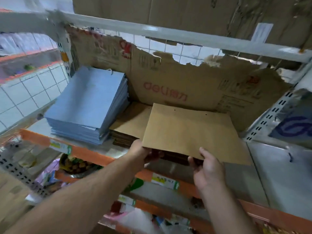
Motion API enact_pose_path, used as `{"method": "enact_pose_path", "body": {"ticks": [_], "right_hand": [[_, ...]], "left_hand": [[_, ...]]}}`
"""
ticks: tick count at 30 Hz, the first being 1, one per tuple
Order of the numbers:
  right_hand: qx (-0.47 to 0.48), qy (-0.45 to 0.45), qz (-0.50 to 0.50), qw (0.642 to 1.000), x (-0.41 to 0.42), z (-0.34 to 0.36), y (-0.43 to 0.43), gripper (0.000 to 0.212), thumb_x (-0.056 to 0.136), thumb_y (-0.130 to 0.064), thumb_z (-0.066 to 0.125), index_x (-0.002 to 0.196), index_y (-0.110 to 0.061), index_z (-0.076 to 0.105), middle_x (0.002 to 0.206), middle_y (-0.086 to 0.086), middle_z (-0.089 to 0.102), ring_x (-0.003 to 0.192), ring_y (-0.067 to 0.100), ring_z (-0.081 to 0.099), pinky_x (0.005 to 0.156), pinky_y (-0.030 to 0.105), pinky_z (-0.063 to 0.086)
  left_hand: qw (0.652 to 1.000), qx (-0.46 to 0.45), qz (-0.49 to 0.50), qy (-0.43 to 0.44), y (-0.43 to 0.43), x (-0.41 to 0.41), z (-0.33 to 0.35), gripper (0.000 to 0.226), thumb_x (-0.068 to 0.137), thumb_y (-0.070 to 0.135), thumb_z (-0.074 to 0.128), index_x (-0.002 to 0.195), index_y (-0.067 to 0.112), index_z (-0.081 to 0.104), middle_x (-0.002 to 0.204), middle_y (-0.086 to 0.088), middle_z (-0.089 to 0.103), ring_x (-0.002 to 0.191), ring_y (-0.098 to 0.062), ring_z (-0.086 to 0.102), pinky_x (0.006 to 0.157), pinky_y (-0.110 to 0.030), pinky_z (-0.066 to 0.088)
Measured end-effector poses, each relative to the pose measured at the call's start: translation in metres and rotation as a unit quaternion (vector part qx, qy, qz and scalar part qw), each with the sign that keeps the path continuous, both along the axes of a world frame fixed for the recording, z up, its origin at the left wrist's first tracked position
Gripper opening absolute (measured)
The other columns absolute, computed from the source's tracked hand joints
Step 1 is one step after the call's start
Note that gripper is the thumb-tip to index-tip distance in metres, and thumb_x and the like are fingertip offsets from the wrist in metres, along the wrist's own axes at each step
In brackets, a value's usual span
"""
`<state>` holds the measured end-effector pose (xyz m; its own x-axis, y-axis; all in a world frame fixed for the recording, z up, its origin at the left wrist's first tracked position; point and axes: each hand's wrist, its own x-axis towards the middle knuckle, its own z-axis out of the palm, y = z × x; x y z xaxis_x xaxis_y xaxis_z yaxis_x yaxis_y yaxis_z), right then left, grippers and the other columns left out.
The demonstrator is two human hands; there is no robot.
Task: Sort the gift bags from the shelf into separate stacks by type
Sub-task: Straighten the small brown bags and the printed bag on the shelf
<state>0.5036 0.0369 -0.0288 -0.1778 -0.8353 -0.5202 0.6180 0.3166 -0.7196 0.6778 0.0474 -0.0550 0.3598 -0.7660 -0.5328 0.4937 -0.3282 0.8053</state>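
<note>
Blue bag stack (87, 105), frame left: sorted. Brown bag stack (128, 122), centre: begun. Both hands, left (141, 152) and right (206, 168), grip a brown bag bundle (187, 130)

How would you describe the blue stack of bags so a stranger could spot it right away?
Look at the shelf with the orange front edge, backed by torn cardboard. The blue stack sits at its left end. It is taller than the brown bags beside it, and the only blue pile.

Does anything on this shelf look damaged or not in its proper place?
Yes. The cardboard sheet lining the back of the shelf has a torn, ragged top edge, exposing the wire grid behind. The blue bag stack is tidy; both hands hold the brown bag bundle askew over the shelf edge.
</note>
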Motion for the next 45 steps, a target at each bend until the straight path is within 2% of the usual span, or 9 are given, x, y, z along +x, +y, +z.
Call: {"method": "enact_pose_path", "body": {"ticks": [2,5,9,11,18,26,31,36,45], "right_hand": [[-0.007,-0.008,-0.028,1.000,0.012,-0.002,0.005,0.032,0.094,-0.001,0.063,0.125,0.000,0.055,0.121,0.014,0.055,0.094,0.029,0.059,0.042,0.024,0.053],[0.002,-0.017,-0.055,0.998,0.026,-0.004,0.018,0.029,0.095,-0.003,0.062,0.124,-0.006,0.058,0.120,0.015,0.061,0.086,0.026,0.062,0.041,0.023,0.052],[-0.014,-0.015,-0.076,0.997,0.041,-0.008,0.028,0.020,0.096,-0.004,0.060,0.114,-0.011,0.060,0.113,0.012,0.061,0.077,0.023,0.060,0.040,0.022,0.050],[-0.007,-0.005,-0.084,0.996,0.047,-0.009,0.030,0.021,0.096,-0.005,0.060,0.116,-0.011,0.060,0.111,0.012,0.062,0.077,0.023,0.061,0.041,0.022,0.051],[-0.009,0.003,-0.075,0.997,0.077,-0.009,0.025,0.008,0.097,-0.005,0.060,0.104,-0.009,0.060,0.108,0.012,0.059,0.078,0.023,0.059,0.041,0.022,0.052],[-0.012,0.007,-0.033,0.999,0.121,-0.012,-0.003,0.012,0.095,-0.009,0.065,0.106,-0.010,0.061,0.130,0.016,0.058,0.091,0.029,0.062,0.049,0.027,0.056],[0.079,0.088,0.057,0.991,0.130,-0.023,-0.007,0.030,0.095,-0.025,0.066,0.119,-0.012,0.055,0.102,0.021,0.068,0.063,0.029,0.073,0.061,0.034,0.059],[0.124,0.202,0.100,0.966,0.129,-0.036,-0.007,0.021,0.101,-0.014,0.049,0.088,0.000,0.058,0.067,0.012,0.065,0.037,0.013,0.061,0.033,0.021,0.047],[0.064,0.405,0.121,0.904,0.134,-0.031,0.016,0.040,0.096,-0.046,0.061,0.081,-0.008,0.067,0.067,0.005,0.069,0.051,0.017,0.060,0.046,0.025,0.045]], "left_hand": [[0.995,0.024,-0.058,-0.077,-0.002,0.013,-0.005,0.014,0.093,0.008,0.064,0.081,0.003,0.067,0.065,-0.014,0.065,0.066,-0.028,0.064,0.074,-0.044,0.059],[0.939,0.035,-0.226,-0.255,0.004,0.034,-0.007,0.016,0.094,0.014,0.063,0.081,0.007,0.067,0.073,-0.012,0.064,0.055,-0.016,0.063,0.053,-0.025,0.048],[0.687,0.018,-0.369,-0.626,0.009,0.075,-0.011,0.023,0.088,0.038,0.062,0.094,0.017,0.069,0.089,-0.004,0.070,0.087,-0.027,0.069,0.065,-0.031,0.052],[0.632,0.023,-0.376,-0.677,0.015,0.096,-0.011,0.029,0.083,0.047,0.067,0.095,0.022,0.071,0.091,0.000,0.070,0.086,-0.025,0.067,0.070,-0.033,0.056],[0.538,-0.057,-0.433,-0.721,0.031,0.142,-0.028,0.046,0.077,0.068,0.058,0.109,0.036,0.065,0.102,0.011,0.053,0.099,-0.014,0.049,0.078,-0.031,0.050],[0.547,-0.075,-0.428,-0.716,0.033,0.145,-0.024,0.048,0.080,0.062,0.067,0.119,0.036,0.064,0.109,0.011,0.053,0.107,-0.015,0.049,0.084,-0.031,0.048],[0.545,-0.074,-0.443,-0.708,0.030,0.146,-0.031,0.050,0.079,0.065,0.062,0.120,0.037,0.065,0.110,0.015,0.057,0.099,-0.012,0.046,0.086,-0.032,0.051],[0.552,-0.072,-0.439,-0.705,0.029,0.145,-0.029,0.048,0.080,0.060,0.063,0.121,0.035,0.062,0.110,0.011,0.054,0.101,-0.014,0.046,0.083,-0.032,0.051],[0.568,-0.053,-0.449,-0.688,0.030,0.139,-0.017,0.042,0.079,0.056,0.068,0.113,0.031,0.066,0.106,0.007,0.054,0.103,-0.017,0.050,0.080,-0.030,0.050]]}}
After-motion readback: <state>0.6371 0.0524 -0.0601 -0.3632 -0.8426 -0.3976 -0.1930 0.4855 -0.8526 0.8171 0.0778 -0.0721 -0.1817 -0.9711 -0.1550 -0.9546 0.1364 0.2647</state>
